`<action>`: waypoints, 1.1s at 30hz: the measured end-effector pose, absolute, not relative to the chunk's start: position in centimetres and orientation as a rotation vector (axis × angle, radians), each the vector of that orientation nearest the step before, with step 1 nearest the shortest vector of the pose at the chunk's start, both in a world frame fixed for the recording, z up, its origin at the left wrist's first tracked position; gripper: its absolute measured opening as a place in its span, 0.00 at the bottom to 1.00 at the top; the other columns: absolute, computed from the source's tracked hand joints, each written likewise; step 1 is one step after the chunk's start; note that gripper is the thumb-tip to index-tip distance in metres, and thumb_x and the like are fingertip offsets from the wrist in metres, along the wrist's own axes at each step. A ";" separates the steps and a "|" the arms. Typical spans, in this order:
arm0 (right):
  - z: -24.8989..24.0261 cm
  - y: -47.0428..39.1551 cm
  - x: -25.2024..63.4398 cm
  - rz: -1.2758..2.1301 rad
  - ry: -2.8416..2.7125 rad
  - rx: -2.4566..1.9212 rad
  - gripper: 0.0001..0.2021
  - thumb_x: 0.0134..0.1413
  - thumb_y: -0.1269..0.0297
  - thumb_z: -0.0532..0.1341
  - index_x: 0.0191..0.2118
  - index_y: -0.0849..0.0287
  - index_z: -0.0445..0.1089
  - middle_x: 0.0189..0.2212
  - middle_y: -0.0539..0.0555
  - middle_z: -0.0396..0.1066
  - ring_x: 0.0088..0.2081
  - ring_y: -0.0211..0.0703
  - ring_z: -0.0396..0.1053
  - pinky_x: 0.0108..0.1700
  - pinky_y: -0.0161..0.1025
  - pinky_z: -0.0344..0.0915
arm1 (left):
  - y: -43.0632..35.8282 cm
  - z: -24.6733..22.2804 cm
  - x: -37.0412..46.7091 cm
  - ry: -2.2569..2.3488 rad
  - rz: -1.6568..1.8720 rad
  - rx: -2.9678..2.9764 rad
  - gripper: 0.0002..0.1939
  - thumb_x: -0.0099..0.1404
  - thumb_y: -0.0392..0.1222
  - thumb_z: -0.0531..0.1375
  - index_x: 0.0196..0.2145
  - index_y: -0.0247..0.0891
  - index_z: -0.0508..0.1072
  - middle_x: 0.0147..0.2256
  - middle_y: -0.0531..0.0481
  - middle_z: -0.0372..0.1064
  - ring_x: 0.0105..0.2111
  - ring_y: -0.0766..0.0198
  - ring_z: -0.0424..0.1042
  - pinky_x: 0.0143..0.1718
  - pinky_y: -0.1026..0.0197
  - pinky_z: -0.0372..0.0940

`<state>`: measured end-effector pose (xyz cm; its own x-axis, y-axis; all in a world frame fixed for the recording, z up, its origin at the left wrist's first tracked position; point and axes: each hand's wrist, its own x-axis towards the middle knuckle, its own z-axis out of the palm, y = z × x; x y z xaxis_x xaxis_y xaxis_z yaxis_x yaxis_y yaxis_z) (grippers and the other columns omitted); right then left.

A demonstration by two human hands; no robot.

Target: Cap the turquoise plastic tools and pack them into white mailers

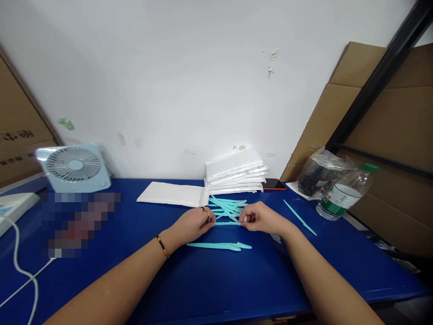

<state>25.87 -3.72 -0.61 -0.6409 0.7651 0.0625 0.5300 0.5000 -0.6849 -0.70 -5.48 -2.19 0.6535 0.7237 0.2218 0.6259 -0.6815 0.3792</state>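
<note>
- On the blue surface (pixel 209 280), right between the two hands, lies the thing being handled: one slim teal stick (pixel 226 223), just on the near side of a messy teal pile (pixel 226 206).
- Left hand (pixel 193 223): fingers look pinched together on the plain end. Right hand (pixel 260 217): fingers curled in, thumb and fingertips pinching the other end. Can't tell whether the stick is lifted or resting.
- Tips, just my take: grip lightly at both ends, keep it level, and don't bend it, since it looks thin. I'd steady with the left and let the right do the fine work. Watch the right end in case there's an edge, and don't drag the neighbours along, they're criss-crossed.
- Two more sticks (pixel 214 245) lie nearer the person, and a lone stick (pixel 299 216) sits off to the right.
- White padded envelopes (pixel 237 174) are stacked behind the pile, no writing I can make out.
- Labels: the bottle (pixel 343 196) has a green cap and a green-and-white label, brand too small to read. The left carton (pixel 20 140) has dark printed characters, cut off and not legible to me. No brand readable on the fan (pixel 77 167) either.
</note>
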 end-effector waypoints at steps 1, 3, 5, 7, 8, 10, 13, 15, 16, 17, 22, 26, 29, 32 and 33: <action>-0.6 -3.8 25.6 0.889 -2.382 -1.068 0.07 0.43 0.71 0.59 0.31 0.60 0.72 0.26 0.50 0.70 0.27 0.36 0.67 0.27 0.30 0.61 | -5.4 -2.2 -0.5 1.078 0.546 2.604 0.07 0.64 0.38 0.51 0.33 0.38 0.68 0.32 0.52 0.67 0.32 0.66 0.65 0.35 0.65 0.58; -0.6 -3.7 25.2 0.815 -2.372 -1.059 0.06 0.44 0.70 0.58 0.31 0.60 0.72 0.26 0.51 0.70 0.27 0.36 0.67 0.28 0.30 0.61 | -5.3 -2.3 0.0 1.069 0.598 2.610 0.07 0.65 0.37 0.50 0.33 0.38 0.68 0.33 0.51 0.67 0.35 0.65 0.65 0.38 0.64 0.59; -0.5 -3.5 25.2 0.718 -2.358 -1.096 0.07 0.46 0.68 0.58 0.32 0.59 0.72 0.28 0.51 0.71 0.27 0.36 0.67 0.29 0.31 0.61 | -5.2 -2.2 0.4 1.121 0.685 2.607 0.07 0.64 0.36 0.51 0.37 0.38 0.68 0.37 0.49 0.67 0.38 0.63 0.65 0.42 0.61 0.59; -0.1 -3.3 25.9 0.622 -2.345 -1.175 0.08 0.47 0.66 0.58 0.34 0.58 0.73 0.28 0.52 0.71 0.28 0.36 0.67 0.30 0.32 0.61 | -5.4 -1.8 0.5 1.206 0.788 2.583 0.09 0.63 0.38 0.53 0.42 0.39 0.67 0.41 0.48 0.66 0.42 0.61 0.64 0.45 0.59 0.58; 0.2 -3.2 26.6 0.582 -2.343 -1.220 0.08 0.47 0.66 0.59 0.34 0.58 0.73 0.28 0.52 0.70 0.28 0.37 0.66 0.30 0.32 0.61 | -5.6 -1.5 0.5 1.221 0.804 2.565 0.11 0.62 0.40 0.55 0.43 0.39 0.67 0.42 0.47 0.65 0.42 0.60 0.63 0.45 0.59 0.59; 0.8 -3.2 28.2 0.562 -2.368 -1.307 0.07 0.45 0.65 0.60 0.33 0.58 0.73 0.27 0.51 0.69 0.27 0.36 0.65 0.29 0.32 0.60 | -6.4 -0.8 0.2 1.138 0.686 2.546 0.13 0.59 0.46 0.58 0.41 0.40 0.68 0.39 0.49 0.65 0.38 0.62 0.65 0.40 0.61 0.60; 1.7 -3.6 30.6 0.750 -2.481 -1.434 0.08 0.39 0.66 0.63 0.30 0.59 0.73 0.25 0.50 0.68 0.26 0.36 0.64 0.27 0.30 0.59 | -7.5 -0.3 -0.2 0.944 0.374 2.521 0.16 0.53 0.51 0.63 0.37 0.41 0.70 0.33 0.53 0.66 0.30 0.66 0.65 0.29 0.66 0.58; 2.0 -3.8 31.4 0.955 -2.551 -1.525 0.13 0.33 0.68 0.65 0.33 0.58 0.73 0.25 0.48 0.67 0.26 0.36 0.65 0.25 0.30 0.59 | -7.9 -0.4 -0.3 0.924 0.289 2.508 0.14 0.53 0.50 0.63 0.35 0.41 0.71 0.31 0.54 0.66 0.28 0.68 0.64 0.26 0.67 0.55; 2.0 -3.9 31.6 1.030 -2.571 -1.570 0.15 0.31 0.69 0.66 0.33 0.58 0.72 0.25 0.48 0.68 0.26 0.36 0.65 0.25 0.29 0.59 | -7.9 -0.6 -0.2 0.935 0.284 2.503 0.11 0.54 0.49 0.62 0.34 0.41 0.71 0.30 0.54 0.67 0.27 0.68 0.64 0.25 0.67 0.54; 1.9 -4.0 31.5 1.075 -2.577 -1.613 0.17 0.28 0.70 0.67 0.33 0.58 0.72 0.25 0.48 0.68 0.26 0.37 0.65 0.25 0.29 0.59 | -7.9 -0.7 -0.1 0.944 0.288 2.499 0.09 0.56 0.47 0.60 0.33 0.41 0.71 0.30 0.55 0.67 0.27 0.69 0.63 0.25 0.67 0.54; 0.9 -3.8 30.0 0.991 -2.557 -1.543 0.14 0.30 0.73 0.63 0.31 0.58 0.69 0.24 0.47 0.69 0.26 0.37 0.65 0.25 0.30 0.59 | -7.4 -1.1 0.1 0.982 0.387 2.448 0.09 0.62 0.43 0.53 0.30 0.39 0.71 0.28 0.53 0.68 0.27 0.68 0.64 0.27 0.66 0.54; 0.0 -3.7 28.8 0.831 -2.540 -1.357 0.15 0.29 0.78 0.58 0.31 0.58 0.67 0.23 0.46 0.66 0.24 0.34 0.61 0.23 0.28 0.55 | -7.4 -0.9 -0.1 1.016 0.532 2.222 0.11 0.65 0.45 0.48 0.31 0.37 0.66 0.29 0.52 0.66 0.27 0.68 0.65 0.29 0.66 0.57; -0.5 -3.5 28.1 0.766 -2.530 -1.284 0.16 0.29 0.79 0.55 0.30 0.58 0.68 0.23 0.46 0.64 0.23 0.33 0.60 0.23 0.28 0.54 | -7.3 -0.9 -0.1 1.013 0.577 1.981 0.12 0.66 0.47 0.45 0.33 0.37 0.61 0.30 0.52 0.65 0.25 0.70 0.65 0.28 0.66 0.59; -0.7 -3.3 27.6 0.740 -2.468 -1.232 0.12 0.32 0.79 0.55 0.27 0.59 0.67 0.22 0.46 0.63 0.23 0.33 0.59 0.24 0.28 0.53 | -7.3 -1.0 -0.1 1.017 0.590 1.919 0.12 0.65 0.48 0.46 0.33 0.38 0.60 0.29 0.53 0.64 0.23 0.71 0.62 0.26 0.67 0.58; -0.6 -3.2 27.5 0.748 -2.414 -1.218 0.10 0.33 0.78 0.55 0.26 0.59 0.66 0.21 0.45 0.62 0.23 0.32 0.59 0.24 0.29 0.53 | -7.2 -1.1 -0.1 1.027 0.603 1.916 0.12 0.65 0.49 0.47 0.33 0.38 0.60 0.29 0.53 0.64 0.23 0.71 0.61 0.26 0.67 0.58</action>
<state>27.46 -3.22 -0.62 -0.5774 0.8143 0.0589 0.6383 0.4952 -0.5893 -0.06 -7.22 -1.09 0.5452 0.8381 0.0179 0.4241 -0.2942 0.8565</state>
